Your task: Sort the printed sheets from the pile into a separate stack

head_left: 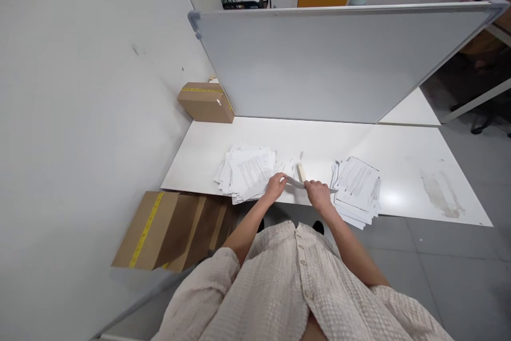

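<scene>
In the head view, a thin set of papers (294,184) is held between the two hands at the near edge of the white table (403,163), in the gap between the left paper pile (250,171) and the right paper pile (358,184). The papers are seen almost edge-on and are slightly bowed; how many sheets there are cannot be told. For good handling, they are probably best gripped evenly from both ends, with light tension, so that no crease is made and the edges are kept level. Care seems needed around the pale block (301,172), which lies just beyond the papers, and around the loosely fanned piles, whose sheets could be caught by a wrist.

The left hand (275,186) is closed on the papers' left end, thumb and fingers pinched together. The right hand (318,194) is clamped over them nearer the other end, knuckles up, a corner left protruding beyond it. Both forearms are angled inward.
</scene>
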### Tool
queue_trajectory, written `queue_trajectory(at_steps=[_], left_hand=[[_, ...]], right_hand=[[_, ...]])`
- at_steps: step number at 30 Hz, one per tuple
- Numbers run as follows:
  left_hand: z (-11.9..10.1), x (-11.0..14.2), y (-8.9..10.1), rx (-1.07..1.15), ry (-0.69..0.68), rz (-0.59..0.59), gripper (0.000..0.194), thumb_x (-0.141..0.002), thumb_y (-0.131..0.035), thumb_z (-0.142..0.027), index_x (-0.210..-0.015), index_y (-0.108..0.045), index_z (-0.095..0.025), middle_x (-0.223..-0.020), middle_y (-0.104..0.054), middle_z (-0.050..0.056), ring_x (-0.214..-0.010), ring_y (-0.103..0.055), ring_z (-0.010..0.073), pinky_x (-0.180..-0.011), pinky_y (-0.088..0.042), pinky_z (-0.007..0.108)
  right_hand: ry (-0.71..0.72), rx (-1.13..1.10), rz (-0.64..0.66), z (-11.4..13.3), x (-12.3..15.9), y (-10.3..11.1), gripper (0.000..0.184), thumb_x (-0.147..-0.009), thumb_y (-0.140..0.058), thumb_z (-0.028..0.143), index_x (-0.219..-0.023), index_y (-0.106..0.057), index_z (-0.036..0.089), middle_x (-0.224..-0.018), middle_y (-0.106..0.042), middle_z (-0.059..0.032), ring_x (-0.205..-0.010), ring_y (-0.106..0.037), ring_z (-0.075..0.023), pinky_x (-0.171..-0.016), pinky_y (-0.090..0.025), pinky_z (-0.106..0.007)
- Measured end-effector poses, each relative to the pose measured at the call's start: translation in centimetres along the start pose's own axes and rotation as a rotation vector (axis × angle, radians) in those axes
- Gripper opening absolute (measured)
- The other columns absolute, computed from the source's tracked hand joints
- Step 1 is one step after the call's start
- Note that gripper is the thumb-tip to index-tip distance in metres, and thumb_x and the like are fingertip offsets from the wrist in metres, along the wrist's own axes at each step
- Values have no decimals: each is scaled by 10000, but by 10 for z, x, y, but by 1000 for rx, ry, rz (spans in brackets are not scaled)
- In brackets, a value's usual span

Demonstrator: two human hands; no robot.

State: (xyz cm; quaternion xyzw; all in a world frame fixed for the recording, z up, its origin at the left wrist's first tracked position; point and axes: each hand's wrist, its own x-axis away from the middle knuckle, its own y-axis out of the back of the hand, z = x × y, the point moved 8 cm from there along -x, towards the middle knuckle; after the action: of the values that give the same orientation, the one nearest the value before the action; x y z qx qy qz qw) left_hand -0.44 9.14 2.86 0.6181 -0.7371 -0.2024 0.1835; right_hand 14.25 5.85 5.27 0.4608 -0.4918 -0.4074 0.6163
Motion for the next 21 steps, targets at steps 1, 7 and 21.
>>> queue_trajectory(at_steps=[1,7,21], left_hand=[[0,0,2,23,4,13,170,-775,-477,-255,-873,-599,-191,-921,-609,38,-898,-539,173,-823,-397,299],[17,-5,22,358,91,32,474,-647,-639,-302,-1086,-507,-182,-1045,-579,73,-992,-510,185,-853,-377,316],[-15,-2,23,378,93,-4,256,-640,-622,-386,-732,-648,-148,-690,-601,17,-652,-534,132,-620,-411,251]], right_hand=[[-2,-50,-13,-3,0,1,173,-833,-378,195,-869,-548,199,-809,-595,-81,-786,-532,-207,-672,-337,-311],[23,-801,-79,-24,4,9,278,-816,-376,374,-899,-580,204,-844,-624,-48,-758,-544,-191,-640,-384,-272],[-81,-1460,-225,-49,0,-20,314,-688,-553,386,-912,-593,170,-912,-631,-61,-858,-562,-197,-766,-427,-351]])
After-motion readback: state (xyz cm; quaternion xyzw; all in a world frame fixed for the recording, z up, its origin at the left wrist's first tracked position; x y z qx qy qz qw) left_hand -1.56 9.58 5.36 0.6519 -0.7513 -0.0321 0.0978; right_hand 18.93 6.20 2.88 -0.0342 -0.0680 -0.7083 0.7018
